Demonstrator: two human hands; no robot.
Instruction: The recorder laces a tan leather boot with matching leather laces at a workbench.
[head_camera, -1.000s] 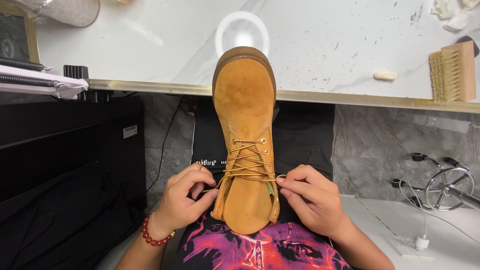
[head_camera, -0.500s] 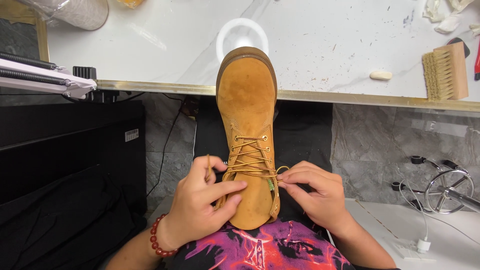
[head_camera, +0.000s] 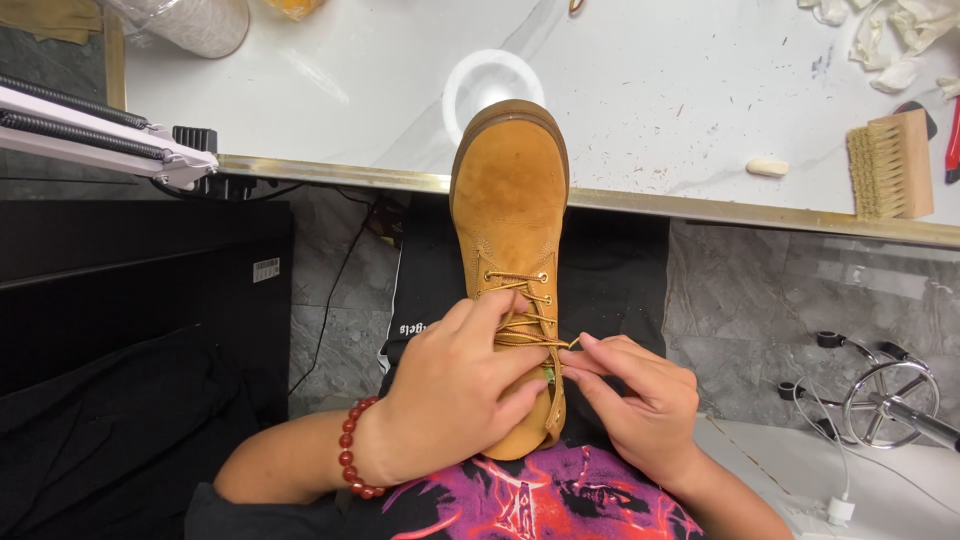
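We see a tan boot (head_camera: 508, 215) lying lengthwise on the person's lap, its rounded toe reaching up over the brass-edged rim of the white marbled worktop (head_camera: 650, 90). The upper is a soft, napped leather of wheat colour, slightly mottled over the toe, with a darker brown sole edge showing around the front. Metal eyelets run in two rows down the throat, and a brown-and-yellow braided lace (head_camera: 520, 300) crosses between them in neat bars.

The left hand (head_camera: 455, 395) lies over the lower part of the boot, palm down, fingers spread across the lacing and the ankle; we cannot tell whether its grip is closed on the lace beneath it. A bracelet of red beads (head_camera: 352, 460) circles that wrist. The right hand (head_camera: 640, 405) sits just beside the boot's right flank, thumb and forefinger pinched shut on the end of the lace where it leaves an eyelet.

On the worktop, well apart from the boot, we see a wooden brush (head_camera: 890, 165) with pale bristles and, nearer, a small cream oval piece (head_camera: 767, 167). A white lamp arm (head_camera: 100, 135) with black springs juts in from the left. The person wears a black shirt (head_camera: 540, 500) with a purple and pink print.
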